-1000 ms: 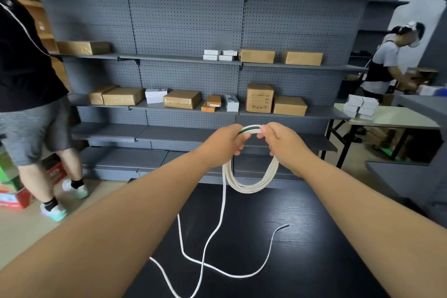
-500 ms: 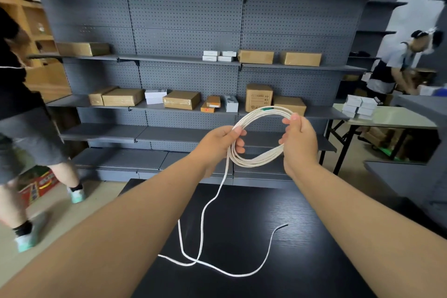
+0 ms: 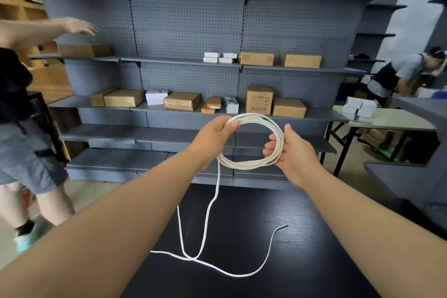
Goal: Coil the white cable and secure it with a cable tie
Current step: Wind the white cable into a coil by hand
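Since a second ago your hands have parted. Your left hand [image 3: 215,139] now pinches the top-left of the round coil of white cable [image 3: 244,164], and your right hand [image 3: 294,153] curls round its right side, above the black wood-grain table [image 3: 314,261]. A loose tail lies there, so coiling looks unfinished and tying premature.

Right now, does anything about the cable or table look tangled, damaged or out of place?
Nothing looks damaged. The white cable is held as a neat coil by the left hand and right hand; its loose tail crosses itself on the black table, not coiled yet.
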Available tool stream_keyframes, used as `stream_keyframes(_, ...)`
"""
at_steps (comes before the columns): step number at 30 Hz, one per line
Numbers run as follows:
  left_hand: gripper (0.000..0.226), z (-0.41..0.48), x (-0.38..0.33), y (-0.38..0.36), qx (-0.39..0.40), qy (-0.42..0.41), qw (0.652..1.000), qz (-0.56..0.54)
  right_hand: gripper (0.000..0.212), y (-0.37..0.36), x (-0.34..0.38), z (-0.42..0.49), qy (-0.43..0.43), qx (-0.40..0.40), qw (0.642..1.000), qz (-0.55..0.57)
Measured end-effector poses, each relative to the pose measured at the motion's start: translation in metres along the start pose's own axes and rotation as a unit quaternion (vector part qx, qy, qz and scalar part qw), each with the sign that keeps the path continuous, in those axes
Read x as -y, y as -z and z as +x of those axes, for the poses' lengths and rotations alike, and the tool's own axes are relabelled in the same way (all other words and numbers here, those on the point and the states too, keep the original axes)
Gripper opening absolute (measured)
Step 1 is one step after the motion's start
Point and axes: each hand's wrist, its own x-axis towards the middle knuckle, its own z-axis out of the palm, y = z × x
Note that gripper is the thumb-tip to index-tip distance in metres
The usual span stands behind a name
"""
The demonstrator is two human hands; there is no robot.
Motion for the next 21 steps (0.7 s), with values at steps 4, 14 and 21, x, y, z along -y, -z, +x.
stream_keyframes(4, 0.021, -0.002, -0.009, 0.008, 0.062, -0.014, 0.996, 0.069, 0.035, 0.002, 0.010, 0.002, 0.016, 0.035, 0.986, -0.164)
stream_keyframes(14, 0.021, -0.001, -0.008, 0.011, 0.118, -0.025, 0.990, 0.072, 0.028, -0.003, 0.023, -0.004, 0.136, 0.134, 0.887, -0.420)
stream_keyframes(21, 0.020, -0.002, -0.006, 0.009, 0.122, -0.009, 0.990, 0.072, 0.026, -0.007, 0.015, -0.003, 0.197, 0.115, 0.825, -0.517)
